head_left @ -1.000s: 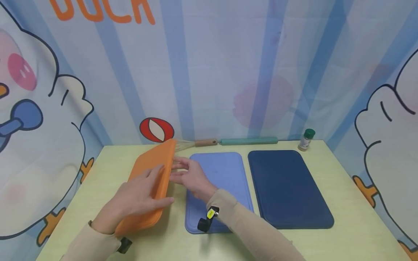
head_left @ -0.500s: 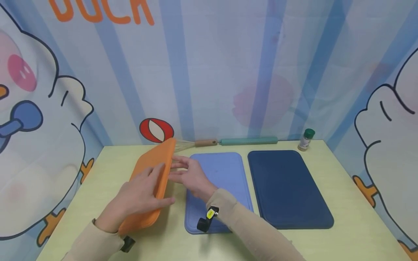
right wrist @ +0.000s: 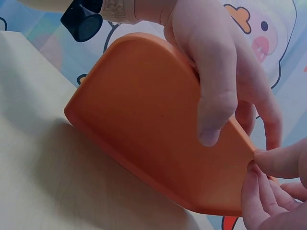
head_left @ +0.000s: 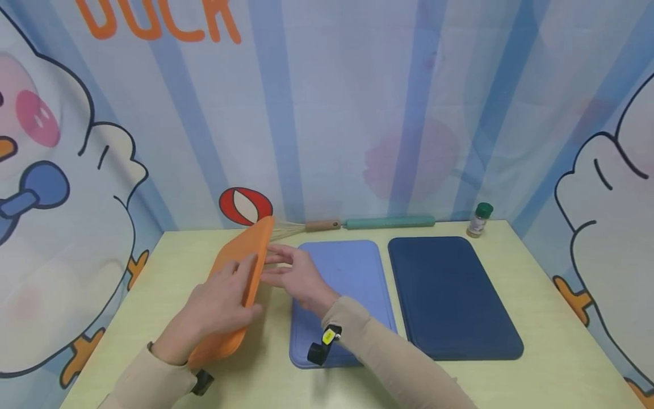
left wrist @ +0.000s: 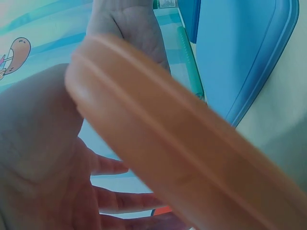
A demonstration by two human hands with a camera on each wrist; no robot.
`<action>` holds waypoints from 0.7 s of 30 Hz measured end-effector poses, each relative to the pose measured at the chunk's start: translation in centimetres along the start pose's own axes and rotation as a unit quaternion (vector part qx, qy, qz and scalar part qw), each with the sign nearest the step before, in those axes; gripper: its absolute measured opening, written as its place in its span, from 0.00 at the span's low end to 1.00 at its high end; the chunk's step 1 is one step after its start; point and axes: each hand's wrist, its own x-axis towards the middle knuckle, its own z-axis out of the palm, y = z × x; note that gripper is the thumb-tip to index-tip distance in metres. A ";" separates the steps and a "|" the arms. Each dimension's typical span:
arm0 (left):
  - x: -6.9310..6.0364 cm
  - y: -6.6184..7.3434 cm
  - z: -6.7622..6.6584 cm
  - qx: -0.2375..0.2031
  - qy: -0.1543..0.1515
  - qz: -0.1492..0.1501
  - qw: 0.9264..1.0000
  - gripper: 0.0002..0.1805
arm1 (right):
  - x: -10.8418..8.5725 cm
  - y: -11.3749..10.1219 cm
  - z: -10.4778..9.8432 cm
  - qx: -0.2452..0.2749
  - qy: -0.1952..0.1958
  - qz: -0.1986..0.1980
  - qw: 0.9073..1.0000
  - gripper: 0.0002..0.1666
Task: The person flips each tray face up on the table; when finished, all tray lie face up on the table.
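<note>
In the head view an orange board point(head_left: 240, 247) stands steeply tilted on its edge at the table's left. My left hand point(head_left: 214, 304) grips its upper long edge, fingers on the left face and thumb over the right side; the right wrist view shows that thumb lying against the orange face point(right wrist: 144, 120). Near the board's far end, my right hand point(head_left: 301, 278) pinches the edge; in the right wrist view its thumb and fingertips point(right wrist: 256, 160) meet there. A blurred board edge point(left wrist: 182, 129) crosses the left wrist view.
A light blue board point(head_left: 352, 267) lies under my right forearm, a dark blue board point(head_left: 455, 295) beside it. Along the back edge are a whisk point(head_left: 322, 225), a green rod point(head_left: 388, 222) and a green-capped jar point(head_left: 478, 220). A printed curtain hangs behind.
The orange board has tilted slightly more upright, its near end shifting a little to the right. My left thumb has drawn back closer to the board; the right hand has barely moved.
</note>
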 end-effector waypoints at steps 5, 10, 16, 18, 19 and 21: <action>-0.1 0.2 -0.2 -0.002 0.003 -0.005 1.000 0.53 | -0.2 -0.2 0.0 0.001 -0.013 -0.004 1.000 0.40; -0.1 0.3 -0.2 0.001 0.008 -0.001 1.000 0.51 | -0.1 -0.2 -0.1 0.006 -0.025 -0.009 1.000 0.39; -0.3 0.2 -0.4 0.002 0.019 0.009 1.000 0.45 | 0.0 -0.3 0.0 0.013 -0.031 -0.011 0.999 0.38; -0.3 0.3 -0.6 0.004 0.023 0.012 1.000 0.43 | 0.0 -0.5 0.1 0.013 -0.032 -0.012 0.999 0.38; -0.4 0.3 -0.7 0.005 0.023 0.013 1.000 0.42 | 0.0 -0.6 0.1 0.012 -0.032 -0.013 0.999 0.38; -0.4 0.5 -0.9 0.006 0.023 0.013 1.000 0.42 | 0.0 -0.8 0.2 0.013 -0.033 -0.014 0.999 0.39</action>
